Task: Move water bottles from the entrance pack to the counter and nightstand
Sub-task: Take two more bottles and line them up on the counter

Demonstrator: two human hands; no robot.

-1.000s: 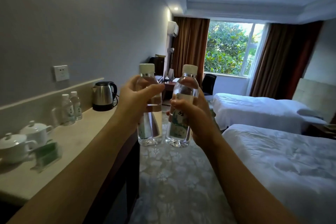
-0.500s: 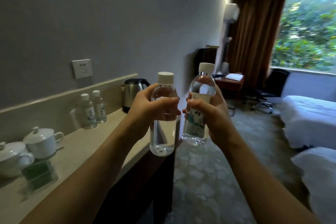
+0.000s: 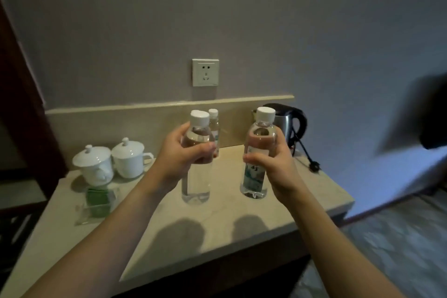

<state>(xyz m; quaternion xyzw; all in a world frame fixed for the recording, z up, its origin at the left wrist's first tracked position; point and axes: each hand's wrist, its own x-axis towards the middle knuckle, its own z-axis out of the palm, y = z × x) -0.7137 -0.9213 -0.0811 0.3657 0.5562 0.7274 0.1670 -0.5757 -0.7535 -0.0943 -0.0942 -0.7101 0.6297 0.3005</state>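
My left hand (image 3: 183, 155) grips a clear water bottle (image 3: 196, 176) with a white cap, held upright above the beige stone counter (image 3: 217, 227). In my right hand (image 3: 273, 164) is a second water bottle (image 3: 256, 172) with a green-and-white label, also upright over the counter. Both bottles hang a little above the surface, side by side and apart. Another small bottle (image 3: 214, 123) stands at the back of the counter, mostly hidden behind the left one.
Two white lidded cups (image 3: 108, 162) stand at the counter's left, with a clear holder of green packets (image 3: 98, 203) in front. A steel kettle (image 3: 287, 126) with its black cord sits back right. A wall socket (image 3: 205, 72) is above. Patterned floor lies right.
The view has swung left from the room and beds to face the counter and wall. Both hands, still holding the bottles, now hover over the countertop, slightly further apart.
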